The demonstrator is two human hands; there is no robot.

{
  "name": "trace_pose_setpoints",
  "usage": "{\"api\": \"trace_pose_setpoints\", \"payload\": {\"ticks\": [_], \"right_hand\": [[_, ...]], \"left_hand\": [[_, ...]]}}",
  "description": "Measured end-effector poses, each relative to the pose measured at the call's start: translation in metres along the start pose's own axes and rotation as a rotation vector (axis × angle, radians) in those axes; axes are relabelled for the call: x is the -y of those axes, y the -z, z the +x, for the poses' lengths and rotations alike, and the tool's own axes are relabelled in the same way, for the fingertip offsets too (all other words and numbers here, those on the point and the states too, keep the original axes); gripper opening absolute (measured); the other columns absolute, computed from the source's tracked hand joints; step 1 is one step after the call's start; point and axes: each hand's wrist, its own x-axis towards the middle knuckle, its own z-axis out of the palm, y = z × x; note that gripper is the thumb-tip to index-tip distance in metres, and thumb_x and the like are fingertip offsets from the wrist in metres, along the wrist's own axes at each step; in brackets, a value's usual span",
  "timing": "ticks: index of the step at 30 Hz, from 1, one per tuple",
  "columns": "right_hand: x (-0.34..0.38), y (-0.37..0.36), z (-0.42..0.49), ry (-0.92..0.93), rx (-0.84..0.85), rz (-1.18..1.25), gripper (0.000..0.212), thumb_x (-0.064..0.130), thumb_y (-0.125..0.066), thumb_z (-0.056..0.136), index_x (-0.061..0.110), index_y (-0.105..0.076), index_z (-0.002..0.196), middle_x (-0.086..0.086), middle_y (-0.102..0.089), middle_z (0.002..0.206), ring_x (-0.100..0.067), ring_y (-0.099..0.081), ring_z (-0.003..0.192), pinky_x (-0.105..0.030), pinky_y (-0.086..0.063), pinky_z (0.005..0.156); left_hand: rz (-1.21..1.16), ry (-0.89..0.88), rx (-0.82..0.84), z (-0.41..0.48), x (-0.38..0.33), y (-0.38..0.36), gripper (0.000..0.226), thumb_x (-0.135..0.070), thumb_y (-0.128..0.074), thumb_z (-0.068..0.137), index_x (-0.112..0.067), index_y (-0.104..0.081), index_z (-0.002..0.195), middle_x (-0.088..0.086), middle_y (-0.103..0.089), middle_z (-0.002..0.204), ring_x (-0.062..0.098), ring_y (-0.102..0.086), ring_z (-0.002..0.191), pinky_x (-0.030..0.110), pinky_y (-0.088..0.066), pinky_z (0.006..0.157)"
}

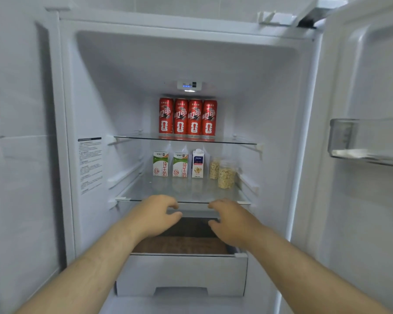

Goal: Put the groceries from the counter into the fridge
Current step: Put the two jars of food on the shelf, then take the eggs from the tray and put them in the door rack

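Sitting shelved: four cans (187,116), three cartons (180,165), two jars (225,177).

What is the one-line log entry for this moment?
left hand: open, empty | right hand: open, empty | drawer: open | top shelf: four red cans | lower shelf: three cartons, two jars

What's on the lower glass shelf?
Green carton, second green carton, white carton, front jar partly covering rear jar. Left hand and right hand hide part of the shelf edge.
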Motion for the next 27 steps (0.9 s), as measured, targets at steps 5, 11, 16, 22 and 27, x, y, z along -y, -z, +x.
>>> {"api": "trace_pose_setpoints", "payload": {"ticks": [5,11,16,22,27], "right_hand": [[0.009,0.018,-0.037,-0.002,0.052,-0.013,0.042,0.032,-0.057,0.097,0.031,-0.048,0.138,0.005,-0.052,0.138,-0.018,-0.052,0.120,-0.028,-0.046,0.099],[0.017,0.042,-0.085,-0.052,0.055,-0.094,0.038,0.035,-0.053,0.099,0.027,-0.050,0.135,0.001,-0.053,0.136,-0.020,-0.053,0.119,-0.030,-0.045,0.097],[0.015,0.055,-0.122,-0.096,0.013,-0.135,0.046,0.036,-0.050,0.100,0.031,-0.041,0.145,0.006,-0.046,0.146,-0.017,-0.046,0.130,-0.030,-0.040,0.108],[0.007,0.055,-0.166,-0.186,-0.066,-0.152,0.049,0.038,-0.045,0.102,0.032,-0.035,0.149,0.013,-0.037,0.153,-0.010,-0.035,0.139,-0.023,-0.028,0.110],[0.005,0.053,-0.219,-0.279,-0.136,-0.159,0.046,0.035,-0.046,0.101,0.032,-0.039,0.146,0.016,-0.041,0.148,-0.008,-0.038,0.135,-0.018,-0.028,0.103]], "left_hand": [[-0.020,-0.031,-0.020,-0.033,-0.013,0.016,0.039,-0.043,-0.056,0.094,-0.031,-0.057,0.131,-0.010,-0.057,0.133,0.009,-0.053,0.119,0.027,-0.044,0.097],[0.040,-0.135,0.026,-0.057,-0.025,0.023,0.039,-0.044,-0.057,0.092,-0.035,-0.056,0.130,-0.012,-0.059,0.130,0.008,-0.056,0.112,0.028,-0.049,0.095],[0.042,-0.272,0.062,-0.068,-0.043,0.019,0.040,-0.041,-0.054,0.095,-0.032,-0.054,0.133,-0.011,-0.056,0.135,0.009,-0.052,0.119,0.026,-0.044,0.096],[-0.077,-0.411,0.087,-0.081,-0.067,0.011,0.049,-0.044,-0.054,0.094,-0.034,-0.046,0.142,-0.014,-0.049,0.143,0.007,-0.046,0.128,0.027,-0.038,0.103],[-0.213,-0.529,0.109,-0.097,-0.096,-0.002,0.051,-0.045,-0.057,0.091,-0.034,-0.049,0.140,-0.019,-0.046,0.143,0.002,-0.043,0.128,0.017,-0.030,0.101]]}}
